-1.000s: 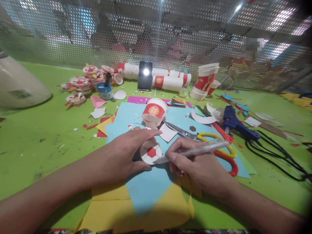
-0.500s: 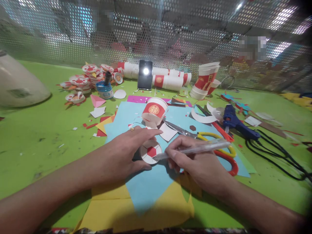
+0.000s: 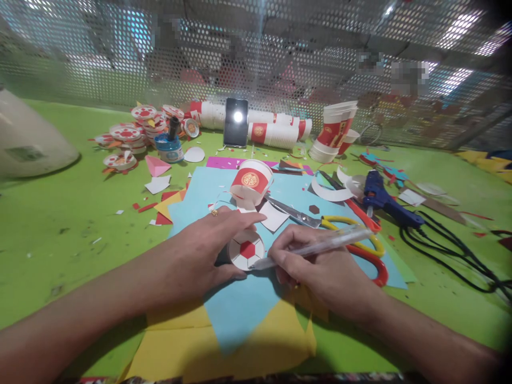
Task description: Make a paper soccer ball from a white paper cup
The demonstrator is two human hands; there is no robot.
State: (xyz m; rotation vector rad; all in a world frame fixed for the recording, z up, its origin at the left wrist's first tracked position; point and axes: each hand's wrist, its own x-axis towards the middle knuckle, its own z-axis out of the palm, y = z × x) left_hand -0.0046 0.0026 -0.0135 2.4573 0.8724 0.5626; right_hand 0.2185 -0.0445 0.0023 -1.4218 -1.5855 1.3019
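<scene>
Left hand (image 3: 218, 237), lower centre of the frame: curved about a white disc (image 3: 237, 259), holding it between thumb below and fingers above. Disc, near the centre, over the blue paper: red hexagon (image 3: 247, 249) at its middle, dark lines running outward to the rim. Right hand (image 3: 312, 261), right of centre: fingers closed on a pen (image 3: 316, 244), tip at the disc's lower edge. Blue paper (image 3: 228, 306) beneath the hands; yellow paper (image 3: 188, 352) under it, bottom centre. Paper cup (image 3: 251, 181), red and white, tilted, just above the left hand. Scissors (image 3: 294, 210), silver-bladed, right of the cup, handles partly behind the right hand. Glue gun (image 3: 378, 193), dark blue, right side, with black cord (image 3: 444, 248). Upper centre: phone (image 3: 236, 133), upright, bright reflection on its face, before cups lying in stacked rows (image 3: 276, 135). Upper right: leaning stack of cups (image 3: 338, 128). Upper left: blue jar (image 3: 168, 149) beside a pile of red-and-white discs (image 3: 128, 133). Green bench (image 3: 80, 229) beneath all; perforated panel (image 3: 112, 80) across the top.
</scene>
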